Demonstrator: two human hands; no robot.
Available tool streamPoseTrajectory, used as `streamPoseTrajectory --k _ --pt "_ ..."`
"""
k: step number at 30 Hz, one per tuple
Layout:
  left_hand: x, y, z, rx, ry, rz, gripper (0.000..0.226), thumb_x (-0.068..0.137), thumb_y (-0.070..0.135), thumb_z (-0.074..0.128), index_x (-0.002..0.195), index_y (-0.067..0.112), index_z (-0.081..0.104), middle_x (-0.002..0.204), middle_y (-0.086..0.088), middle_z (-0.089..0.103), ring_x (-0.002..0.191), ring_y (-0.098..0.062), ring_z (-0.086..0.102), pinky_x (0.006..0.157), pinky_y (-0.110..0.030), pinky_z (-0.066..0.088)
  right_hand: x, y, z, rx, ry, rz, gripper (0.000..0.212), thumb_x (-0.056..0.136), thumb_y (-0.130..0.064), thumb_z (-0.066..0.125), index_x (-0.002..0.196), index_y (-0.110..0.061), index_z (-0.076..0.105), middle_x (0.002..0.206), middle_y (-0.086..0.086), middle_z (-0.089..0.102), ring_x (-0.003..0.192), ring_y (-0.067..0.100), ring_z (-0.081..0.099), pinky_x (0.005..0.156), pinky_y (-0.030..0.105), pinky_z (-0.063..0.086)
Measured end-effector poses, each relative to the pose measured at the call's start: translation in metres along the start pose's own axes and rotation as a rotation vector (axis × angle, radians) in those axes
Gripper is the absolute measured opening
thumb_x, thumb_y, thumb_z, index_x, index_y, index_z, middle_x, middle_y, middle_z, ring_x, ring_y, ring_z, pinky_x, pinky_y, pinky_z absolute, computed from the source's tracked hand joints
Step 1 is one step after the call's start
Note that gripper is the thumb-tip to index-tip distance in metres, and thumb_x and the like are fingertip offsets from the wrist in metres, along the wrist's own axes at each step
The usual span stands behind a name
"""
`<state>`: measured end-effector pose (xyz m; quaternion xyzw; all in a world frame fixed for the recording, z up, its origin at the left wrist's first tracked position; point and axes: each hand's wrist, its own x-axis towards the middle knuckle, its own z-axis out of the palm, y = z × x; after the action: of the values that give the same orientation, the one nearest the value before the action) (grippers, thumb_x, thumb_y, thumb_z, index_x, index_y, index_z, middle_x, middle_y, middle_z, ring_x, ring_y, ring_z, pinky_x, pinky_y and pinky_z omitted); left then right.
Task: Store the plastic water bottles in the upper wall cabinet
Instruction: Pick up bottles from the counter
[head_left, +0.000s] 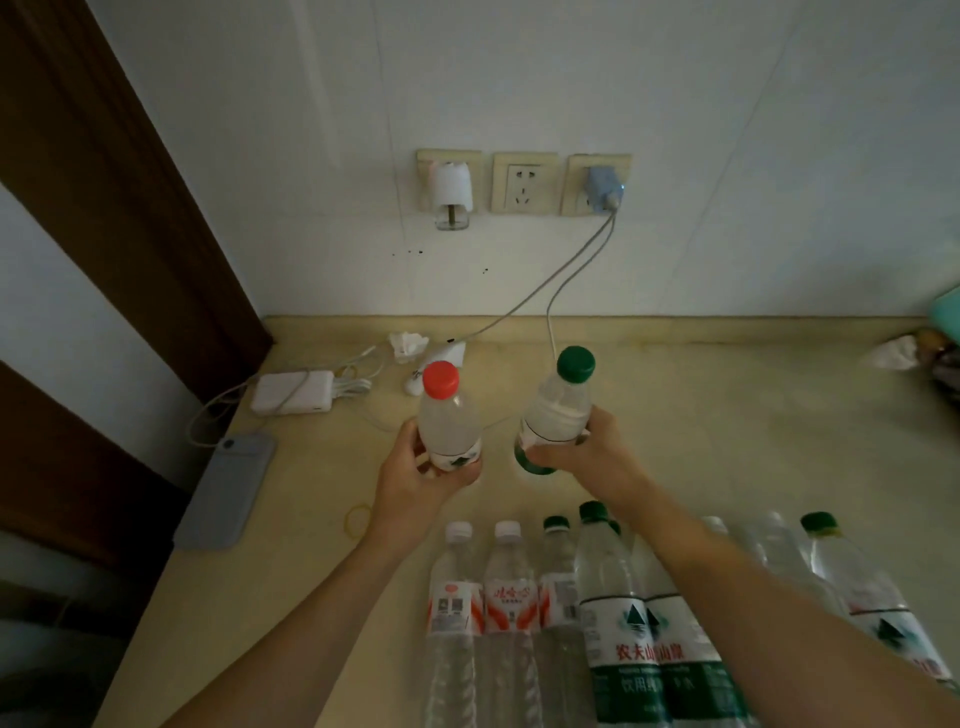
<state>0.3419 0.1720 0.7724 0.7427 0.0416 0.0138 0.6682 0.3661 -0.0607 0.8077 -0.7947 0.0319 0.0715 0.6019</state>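
The left hand (422, 470) grips a red-capped bottle (448, 415) around its lower half, fingers curled round it, holding it upright above the counter (727, 426). The right hand (582, 454) grips a green-capped bottle (558, 410) low on its body, thumb and fingers wrapped round it; this bottle tilts a little to the right. The 2 held bottles are near each other but apart, both lifted off the counter in front of the wall.

At the near edge of the counter stands a row of bottles (519, 613): 2 with white caps and red-and-white labels at the left, then green-capped ones with green labels, and more clear ones to the right partly hidden behind the right forearm. Their exact count cannot be told.

On the wall are 3 sockets (524, 182); the left holds a white plug-in device (451, 189), the right a blue charger (603, 189) with 2 cables running down to the counter. At the counter's left lie a white power brick (293, 392), a phone (228, 488) in a grey case, a yellow rubber band (358, 518) and a crumpled tissue (408, 345). The upper wall cabinet is out of view.
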Motion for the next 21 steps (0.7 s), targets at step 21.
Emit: streamPoseTrajectory --k 21 --pt "-0.08 0.435 -0.01 -0.189 0.081 0.814 0.039 0.063 0.064 0.077 0.101 0.059 0.067 0.112 0.026 0.072 0.102 0.005 0.069 0.07 -0.015 0.058 -0.155 -0.329 -0.115 0.225 0.187 -0.837 0.039 0.068 -0.046 0.083 0.105 -0.043 0.072 0.107 -0.009 0.078 0.1 0.008 0.073 0.081 0.028 0.057"
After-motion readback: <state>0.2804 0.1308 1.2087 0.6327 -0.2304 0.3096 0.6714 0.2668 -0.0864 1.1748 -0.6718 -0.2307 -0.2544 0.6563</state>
